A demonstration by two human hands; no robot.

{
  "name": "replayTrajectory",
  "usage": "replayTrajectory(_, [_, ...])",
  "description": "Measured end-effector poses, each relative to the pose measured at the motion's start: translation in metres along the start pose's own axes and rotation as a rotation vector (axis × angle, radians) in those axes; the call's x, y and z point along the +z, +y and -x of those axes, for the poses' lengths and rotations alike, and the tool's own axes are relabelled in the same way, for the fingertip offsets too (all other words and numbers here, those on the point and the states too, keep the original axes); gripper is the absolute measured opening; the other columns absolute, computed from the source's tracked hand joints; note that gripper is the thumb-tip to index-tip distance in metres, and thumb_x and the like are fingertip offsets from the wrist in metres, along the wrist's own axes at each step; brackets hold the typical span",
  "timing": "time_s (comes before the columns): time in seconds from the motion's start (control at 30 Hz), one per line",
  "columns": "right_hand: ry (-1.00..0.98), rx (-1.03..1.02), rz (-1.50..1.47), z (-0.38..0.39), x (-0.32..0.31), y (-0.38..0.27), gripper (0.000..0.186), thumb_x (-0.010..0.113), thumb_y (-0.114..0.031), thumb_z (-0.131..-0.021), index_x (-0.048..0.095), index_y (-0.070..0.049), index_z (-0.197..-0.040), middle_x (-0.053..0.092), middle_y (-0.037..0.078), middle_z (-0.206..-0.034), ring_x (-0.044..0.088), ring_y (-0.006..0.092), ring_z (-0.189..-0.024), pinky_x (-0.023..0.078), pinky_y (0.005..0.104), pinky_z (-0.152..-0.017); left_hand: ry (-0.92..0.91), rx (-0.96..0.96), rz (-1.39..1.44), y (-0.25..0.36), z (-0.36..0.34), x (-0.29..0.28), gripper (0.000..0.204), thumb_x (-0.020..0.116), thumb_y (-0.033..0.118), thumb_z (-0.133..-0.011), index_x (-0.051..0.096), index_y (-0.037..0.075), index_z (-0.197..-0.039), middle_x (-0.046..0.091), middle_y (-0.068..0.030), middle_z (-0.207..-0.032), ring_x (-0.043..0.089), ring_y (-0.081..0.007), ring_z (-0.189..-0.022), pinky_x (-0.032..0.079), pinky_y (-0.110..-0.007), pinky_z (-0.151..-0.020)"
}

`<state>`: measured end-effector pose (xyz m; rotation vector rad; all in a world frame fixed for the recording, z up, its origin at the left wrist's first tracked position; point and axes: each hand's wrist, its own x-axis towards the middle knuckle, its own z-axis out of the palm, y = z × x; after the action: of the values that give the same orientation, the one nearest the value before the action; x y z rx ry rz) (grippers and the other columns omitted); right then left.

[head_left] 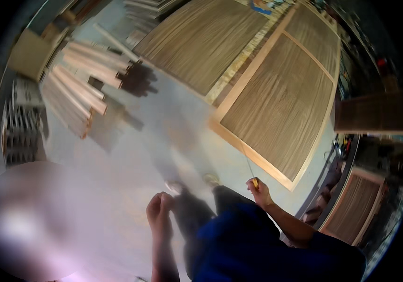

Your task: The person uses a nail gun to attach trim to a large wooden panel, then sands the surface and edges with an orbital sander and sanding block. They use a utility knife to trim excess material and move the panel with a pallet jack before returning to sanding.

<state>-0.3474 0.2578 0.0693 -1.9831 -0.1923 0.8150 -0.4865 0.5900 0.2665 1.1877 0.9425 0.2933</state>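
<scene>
My right hand [259,192] is closed round a small yellow-handled tool [255,183]. A long, thin, pale shaft or strip runs up from it to the near edge of a framed wood panel [276,103]; I cannot tell whether its tip touches. The panel has brown grained faces set in a lighter wooden frame. My left hand [159,207] hovers over the floor, in front of my legs, its fingers curled together. Whatever those fingers might hold is hidden.
A second brown panel [201,42] lies beyond, beside the framed one. Stacked wooden strips [79,94] stand at the left, near grey racked pieces [23,122]. Another framed panel [354,207] leans at the right. A blurred pale shape covers the lower left.
</scene>
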Motion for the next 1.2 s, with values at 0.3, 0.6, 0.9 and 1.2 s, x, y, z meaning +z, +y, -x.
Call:
replayTrajectory(0.3, [1.213,0.447,-1.396,-0.084,0.147,-0.017,0.019,0.054,-0.029,-0.11,0.05,-0.011,-0.113,0.06,0.01,-0.094,0.052,0.0206,-0.063,0.05,0.0353,-0.056,-0.472,-0.205,-0.307,0.045,-0.28,-0.02,0.027,0.064,0.028,-0.104,0.064,0.005,-0.092,0.053,0.0017,-0.075,0.045,-0.0089,-0.068,0.036,-0.027,-0.065])
replayTrajectory(0.6, [1.579,0.232,-1.722,-0.274,0.24,-0.052,0.037,0.064,-0.044,-0.103,0.058,-0.011,-0.119,0.066,0.009,-0.106,0.049,0.0165,-0.061,0.047,0.0343,-0.06,-1.136,-0.271,-0.924,-0.029,-0.443,0.097,0.023,0.063,0.026,-0.105,0.064,0.003,-0.104,0.065,-0.0021,-0.09,0.058,-0.0098,-0.076,0.049,-0.025,-0.067])
replayTrajectory(0.9, [1.682,0.656,-1.61,-0.289,0.194,-0.144,0.037,0.082,-0.035,-0.092,0.063,-0.004,-0.102,0.062,0.004,-0.083,0.058,0.0137,-0.068,0.047,0.0308,-0.061,-1.445,-0.207,-1.22,-0.144,-0.476,0.176,0.037,0.066,0.033,-0.104,0.06,0.001,-0.12,0.068,-0.0063,-0.11,0.065,-0.0135,-0.09,0.054,-0.029,-0.074])
replayTrajectory(1.2, [1.841,0.77,-1.299,-0.276,0.266,-0.116,0.032,0.073,-0.039,-0.094,0.067,-0.008,-0.09,0.062,0.004,-0.072,0.053,0.0118,-0.055,0.044,0.0314,-0.05,-1.697,-0.327,-1.17,-0.143,-0.449,0.129,0.023,0.072,0.023,-0.1,0.064,0.001,-0.099,0.067,0.0007,-0.078,0.059,-0.0084,-0.067,0.048,-0.024,-0.063])
